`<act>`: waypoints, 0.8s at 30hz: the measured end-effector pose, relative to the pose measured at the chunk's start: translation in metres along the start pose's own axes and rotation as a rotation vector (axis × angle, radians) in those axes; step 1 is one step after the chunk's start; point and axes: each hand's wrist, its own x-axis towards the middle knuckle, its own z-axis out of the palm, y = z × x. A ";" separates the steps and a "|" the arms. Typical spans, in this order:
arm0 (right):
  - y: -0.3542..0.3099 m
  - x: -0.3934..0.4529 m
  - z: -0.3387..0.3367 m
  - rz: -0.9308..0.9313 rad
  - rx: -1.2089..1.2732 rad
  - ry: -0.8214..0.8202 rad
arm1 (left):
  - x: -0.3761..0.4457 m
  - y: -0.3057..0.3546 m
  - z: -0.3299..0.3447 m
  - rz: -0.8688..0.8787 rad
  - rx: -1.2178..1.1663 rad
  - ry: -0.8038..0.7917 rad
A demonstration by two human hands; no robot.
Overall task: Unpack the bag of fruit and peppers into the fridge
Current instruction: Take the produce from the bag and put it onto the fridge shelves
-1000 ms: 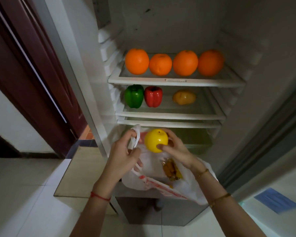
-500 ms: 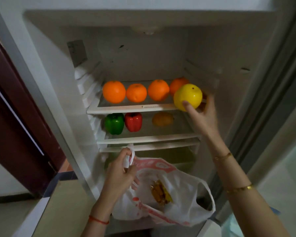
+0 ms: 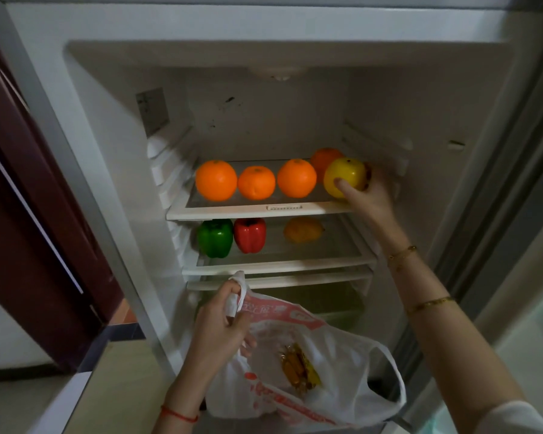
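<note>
Right hand [image 3: 369, 195] is holding the yellow fruit [image 3: 345, 177] on the top shelf [image 3: 257, 211].
Its fingers are curling round the fruit from 4 o'clock; left hand [image 3: 220, 324] is pinching the bag [image 3: 336, 371] handle.

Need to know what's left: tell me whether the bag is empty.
Not empty. Through the white plastic bag in the left hand, a yellow-orange item shows at the bottom.

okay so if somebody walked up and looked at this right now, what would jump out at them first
The row of bright oranges on the fridge's top shelf, with the right hand setting a yellow fruit at its right end. Below sit a green pepper and red pepper, while the left hand grips the plastic bag.
</note>
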 end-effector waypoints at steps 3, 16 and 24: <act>-0.001 0.007 0.003 0.009 -0.043 -0.009 | 0.000 0.001 -0.001 0.002 -0.003 0.003; 0.007 -0.003 -0.005 -0.016 -0.058 -0.039 | -0.005 -0.002 -0.002 0.005 -0.041 0.004; -0.004 -0.039 -0.022 -0.071 -0.058 0.102 | -0.016 0.001 0.001 0.020 -0.039 0.011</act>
